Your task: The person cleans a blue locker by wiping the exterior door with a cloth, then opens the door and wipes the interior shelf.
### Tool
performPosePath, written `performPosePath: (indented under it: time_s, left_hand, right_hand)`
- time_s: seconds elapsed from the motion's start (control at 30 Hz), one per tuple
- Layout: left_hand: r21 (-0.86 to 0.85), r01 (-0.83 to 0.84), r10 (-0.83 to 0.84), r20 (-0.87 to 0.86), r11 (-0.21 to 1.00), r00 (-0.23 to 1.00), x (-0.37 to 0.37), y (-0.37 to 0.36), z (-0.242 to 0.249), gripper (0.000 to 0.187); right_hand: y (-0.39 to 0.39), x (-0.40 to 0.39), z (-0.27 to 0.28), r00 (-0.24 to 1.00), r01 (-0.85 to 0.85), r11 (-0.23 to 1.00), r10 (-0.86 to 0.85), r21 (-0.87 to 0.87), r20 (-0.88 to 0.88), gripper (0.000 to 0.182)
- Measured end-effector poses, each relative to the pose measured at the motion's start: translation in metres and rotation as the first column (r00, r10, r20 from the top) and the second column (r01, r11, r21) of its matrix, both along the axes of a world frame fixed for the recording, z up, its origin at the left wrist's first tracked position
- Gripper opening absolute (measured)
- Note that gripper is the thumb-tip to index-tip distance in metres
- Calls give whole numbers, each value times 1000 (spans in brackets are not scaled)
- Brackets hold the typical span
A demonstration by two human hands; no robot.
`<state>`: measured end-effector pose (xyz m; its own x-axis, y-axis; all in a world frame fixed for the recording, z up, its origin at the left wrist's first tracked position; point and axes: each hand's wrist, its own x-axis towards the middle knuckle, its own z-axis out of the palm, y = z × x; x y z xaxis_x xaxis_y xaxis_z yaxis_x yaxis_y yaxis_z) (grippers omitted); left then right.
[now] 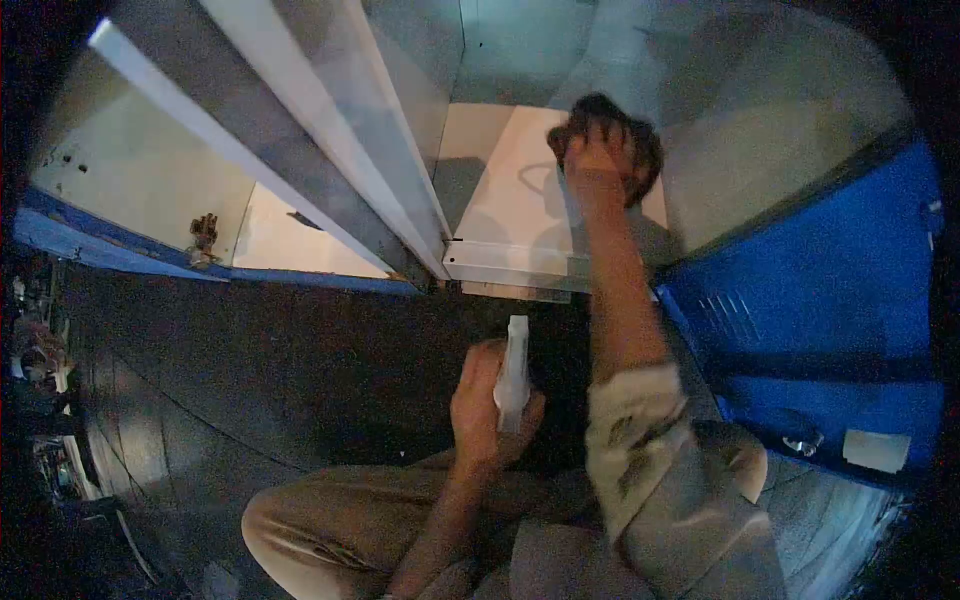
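Note:
My right hand [603,158] presses a dark, bunched-up cloth [645,165] against the inside of a locker, close to the right of its pale bottom panel [510,150]. The fingers are spread over the top of the cloth and hold it. Lower down, before the locker, my left hand [475,405] is wrapped round a spray bottle. Its white spray head [515,370] points forward, and the bottle's body is mostly hidden below it.
A blue door [810,300] with vent slots stands open on the right. To the left are upright white-edged panels [290,120] and another compartment with a rusty latch [204,238]. My bent knees [300,520] are close to the dark floor [250,370]. Clutter lies at far left.

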<state>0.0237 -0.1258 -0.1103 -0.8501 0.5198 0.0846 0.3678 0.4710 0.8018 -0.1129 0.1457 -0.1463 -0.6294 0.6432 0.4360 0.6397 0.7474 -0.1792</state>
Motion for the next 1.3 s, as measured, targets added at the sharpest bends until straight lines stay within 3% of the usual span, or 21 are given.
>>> performPosePath:
  time_s: [0.03,0.13,0.2,0.27,0.37,0.4,0.47,0.5,0.57,0.63,0.7,0.77,0.8,0.9,0.93,1.03,1.07,1.13,1.2,1.27,1.3]
  left_hand:
    - [1,9,-9,-5,1000,1000,-1,-2,2,49]
    - [14,5,-4,-20,1000,1000,-3,-3,5,44]
    - [41,-38,40,-48,998,998,-6,-2,4,40]
    - [112,-23,27,-33,993,999,-10,-6,12,38]
    - [127,-9,25,-125,992,992,-15,-9,11,36]
    - [117,-6,26,-173,993,985,-16,-9,9,35]
    - [199,-83,93,-41,977,995,-13,-7,12,35]
    - [233,-125,121,29,964,992,-12,-6,13,35]
    - [221,-93,112,-74,971,991,-15,-7,9,34]
    - [238,-90,121,-118,967,986,-15,-5,4,33]
    - [285,-117,153,-107,951,982,-11,-3,0,32]
    - [158,-107,145,-256,982,956,-11,-2,-3,33]
    - [93,-107,132,-329,990,935,-11,-2,-5,33]
    - [153,-176,192,-96,973,977,-5,-3,-12,36]
    - [170,-152,173,-117,974,978,-5,-2,-10,35]
    - [179,-130,160,-165,975,973,-3,3,-6,32]
    - [153,-152,178,-171,976,969,-1,2,-13,30]
    - [245,-306,247,246,920,937,9,-3,-44,30]
    - [281,-423,221,543,862,810,12,-7,-64,33]
    - [290,-340,187,450,895,873,15,-9,-66,32]
    - [256,-236,175,238,937,955,13,-3,-45,36]
  right_hand:
    - [-9,12,0,999,9,1000,-8,5,-45,50]
    - [-38,44,31,902,104,876,-283,-470,-328,46]
    - [-32,48,30,623,-292,713,-363,-637,-693,44]
    - [-24,40,32,154,-729,472,-593,-496,-791,42]
    - [-35,44,65,-37,-917,306,-701,-254,-712,41]
    - [-31,43,62,-57,-923,319,-668,-217,-742,41]
    - [-20,44,53,-95,-930,338,-602,-145,-793,42]
    - [-20,46,54,-16,-882,388,-592,-267,-806,43]
    - [-17,49,58,140,-733,484,-581,-478,-802,44]
    - [-17,50,60,593,-594,515,-239,-618,-769,46]
    - [-27,50,55,838,-484,660,161,-575,-521,51]
    - [-39,25,33,839,-512,676,525,-530,-141,52]
    - [-73,27,30,915,-352,846,401,-400,43,55]
    - [-84,2,11,942,-268,954,289,-136,170,60]
    - [-78,-9,10,937,-274,957,288,-97,197,60]
    - [-46,-49,6,906,-345,929,367,-134,211,61]
    - [-32,-71,11,863,-304,916,382,-262,332,62]
    - [-7,-109,27,719,-162,861,437,-482,540,64]
    - [5,-126,27,812,-239,934,342,-265,472,62]
    - [9,-142,21,886,-287,957,279,-35,370,60]
    - [9,-148,18,915,-296,952,259,79,309,60]
